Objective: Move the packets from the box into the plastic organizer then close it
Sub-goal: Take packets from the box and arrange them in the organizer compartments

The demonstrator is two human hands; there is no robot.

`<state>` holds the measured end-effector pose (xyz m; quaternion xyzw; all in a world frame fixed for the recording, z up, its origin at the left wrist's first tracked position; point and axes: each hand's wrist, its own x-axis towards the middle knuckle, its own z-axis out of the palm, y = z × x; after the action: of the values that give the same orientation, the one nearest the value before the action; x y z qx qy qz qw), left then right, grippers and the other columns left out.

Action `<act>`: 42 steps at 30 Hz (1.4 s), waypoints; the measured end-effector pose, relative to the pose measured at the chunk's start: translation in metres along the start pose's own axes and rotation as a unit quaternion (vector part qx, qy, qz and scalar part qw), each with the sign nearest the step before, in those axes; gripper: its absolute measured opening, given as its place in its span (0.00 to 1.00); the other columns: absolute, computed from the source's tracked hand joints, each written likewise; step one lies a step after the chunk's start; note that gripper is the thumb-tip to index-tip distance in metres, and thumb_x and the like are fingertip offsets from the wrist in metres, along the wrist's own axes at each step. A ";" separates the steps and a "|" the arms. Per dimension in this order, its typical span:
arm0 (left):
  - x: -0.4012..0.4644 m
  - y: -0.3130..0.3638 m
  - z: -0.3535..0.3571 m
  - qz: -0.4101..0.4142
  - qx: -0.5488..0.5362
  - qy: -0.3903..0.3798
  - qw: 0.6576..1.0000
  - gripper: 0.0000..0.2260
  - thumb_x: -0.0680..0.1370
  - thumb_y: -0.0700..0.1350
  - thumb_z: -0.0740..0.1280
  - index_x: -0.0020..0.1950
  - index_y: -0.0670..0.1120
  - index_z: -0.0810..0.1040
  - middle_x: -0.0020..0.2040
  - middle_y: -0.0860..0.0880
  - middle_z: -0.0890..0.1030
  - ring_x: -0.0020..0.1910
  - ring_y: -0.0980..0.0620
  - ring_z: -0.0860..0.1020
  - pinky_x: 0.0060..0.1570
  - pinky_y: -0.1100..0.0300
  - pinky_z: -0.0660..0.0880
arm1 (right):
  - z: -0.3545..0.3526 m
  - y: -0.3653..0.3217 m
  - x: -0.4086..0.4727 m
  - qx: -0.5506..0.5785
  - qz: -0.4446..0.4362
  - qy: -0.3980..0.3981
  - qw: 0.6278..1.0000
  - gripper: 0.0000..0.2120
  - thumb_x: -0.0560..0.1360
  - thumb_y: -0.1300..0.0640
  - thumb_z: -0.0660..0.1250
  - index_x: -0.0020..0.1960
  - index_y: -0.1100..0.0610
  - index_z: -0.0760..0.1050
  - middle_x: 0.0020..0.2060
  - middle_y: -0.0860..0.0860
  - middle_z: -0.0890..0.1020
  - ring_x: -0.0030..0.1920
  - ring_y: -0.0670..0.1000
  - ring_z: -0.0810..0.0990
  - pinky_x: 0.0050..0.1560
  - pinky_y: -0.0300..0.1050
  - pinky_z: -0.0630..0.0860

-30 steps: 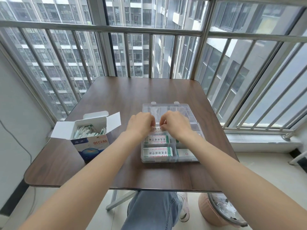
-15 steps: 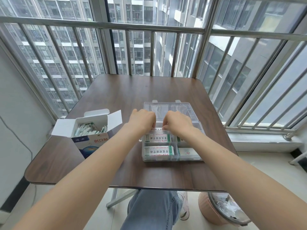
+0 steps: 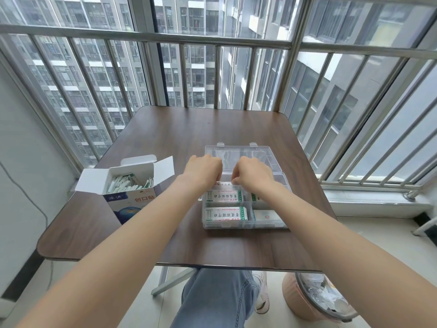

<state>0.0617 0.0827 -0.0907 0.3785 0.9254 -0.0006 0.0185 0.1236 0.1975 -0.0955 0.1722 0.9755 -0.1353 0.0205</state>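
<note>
A clear plastic organizer [image 3: 243, 225] lies open on the brown table, its lid [image 3: 243, 153] folded flat behind it. White packets with green print [image 3: 224, 213] fill the near left compartments, and another packet [image 3: 266, 215] lies at the near right. Both hands hover over the far left compartment with fingers curled down. My left hand [image 3: 203, 170] and my right hand [image 3: 254, 174] together pinch a white packet [image 3: 224, 183] there; most of it is hidden under them. The open blue-and-white box [image 3: 127, 185] at the left holds several more packets.
The table [image 3: 212, 129] stands against a metal window railing [image 3: 212, 41]. Below the table's right front corner is a pink waste bin [image 3: 314, 301]. My knee in jeans [image 3: 220, 292] shows under the front edge.
Both hands stay over the same far left compartment, shifting only slightly. The box and organizer have not moved.
</note>
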 end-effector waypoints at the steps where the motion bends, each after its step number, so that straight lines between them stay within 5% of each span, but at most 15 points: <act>1: -0.001 0.001 -0.002 -0.002 0.014 0.001 1.000 0.12 0.76 0.35 0.62 0.54 0.47 0.79 0.56 0.47 0.80 0.56 0.46 0.76 0.48 0.57 0.62 | 0.001 0.000 0.000 -0.002 0.000 0.001 1.000 0.08 0.74 0.63 0.67 0.50 0.55 0.82 0.47 0.53 0.84 0.48 0.56 0.81 0.44 0.47 0.76; 9: -0.003 0.010 -0.012 -0.039 0.037 -0.042 0.998 0.14 0.74 0.31 0.61 0.54 0.44 0.78 0.57 0.44 0.78 0.55 0.43 0.77 0.47 0.57 0.65 | 0.001 0.000 0.002 -0.010 0.004 0.003 1.000 0.10 0.72 0.65 0.67 0.49 0.54 0.82 0.47 0.53 0.84 0.49 0.56 0.81 0.41 0.45 0.72; 21: -0.015 0.008 -0.014 -0.040 0.054 0.004 0.998 0.12 0.77 0.36 0.64 0.59 0.45 0.77 0.57 0.45 0.78 0.54 0.42 0.78 0.44 0.56 0.69 | -0.006 -0.003 -0.003 -0.018 0.001 0.000 1.000 0.09 0.74 0.64 0.66 0.52 0.56 0.81 0.47 0.54 0.83 0.51 0.56 0.81 0.41 0.45 0.72; 27: -0.037 0.015 -0.024 -0.064 -0.099 0.048 0.992 0.11 0.78 0.45 0.64 0.58 0.44 0.77 0.56 0.43 0.77 0.53 0.41 0.77 0.48 0.55 0.71 | -0.027 -0.002 -0.033 0.043 -0.009 0.086 0.995 0.11 0.77 0.58 0.62 0.53 0.55 0.82 0.49 0.53 0.83 0.51 0.54 0.80 0.47 0.48 0.77; 31: -0.067 0.012 -0.037 -0.061 -0.212 0.146 0.964 0.10 0.77 0.48 0.63 0.55 0.46 0.79 0.51 0.45 0.82 0.51 0.43 0.79 0.50 0.51 0.77 | -0.031 -0.011 -0.061 0.125 -0.052 0.133 0.982 0.11 0.77 0.59 0.62 0.56 0.57 0.80 0.52 0.53 0.83 0.53 0.52 0.80 0.56 0.44 0.74; 36: -0.111 -0.025 -0.045 -0.079 -0.199 0.291 0.933 0.11 0.76 0.44 0.63 0.58 0.45 0.76 0.53 0.48 0.80 0.54 0.46 0.76 0.51 0.52 0.74 | -0.029 -0.043 -0.079 0.141 -0.150 0.149 0.967 0.15 0.77 0.61 0.62 0.63 0.56 0.76 0.59 0.53 0.79 0.59 0.50 0.76 0.58 0.35 0.64; 38: -0.121 -0.047 -0.042 -0.118 -0.181 0.252 0.943 0.17 0.74 0.43 0.64 0.63 0.45 0.72 0.60 0.45 0.76 0.62 0.44 0.71 0.58 0.52 0.70 | -0.026 -0.059 -0.080 0.112 -0.191 0.131 0.966 0.18 0.78 0.58 0.63 0.67 0.55 0.71 0.65 0.52 0.74 0.66 0.51 0.70 0.65 0.40 0.62; 42: -0.141 -0.092 -0.033 -0.174 -0.079 0.047 0.980 0.34 0.73 0.50 0.66 0.76 0.46 0.56 0.75 0.44 0.60 0.74 0.46 0.55 0.71 0.50 0.54 | -0.015 -0.100 -0.085 0.021 -0.238 0.066 0.969 0.22 0.80 0.50 0.59 0.72 0.52 0.64 0.73 0.49 0.64 0.72 0.50 0.62 0.69 0.46 0.59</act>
<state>0.0970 -0.0811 -0.0541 0.2085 0.9741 0.0868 0.0040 0.1691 0.0831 -0.0482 -0.0565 0.9845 -0.1453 -0.0801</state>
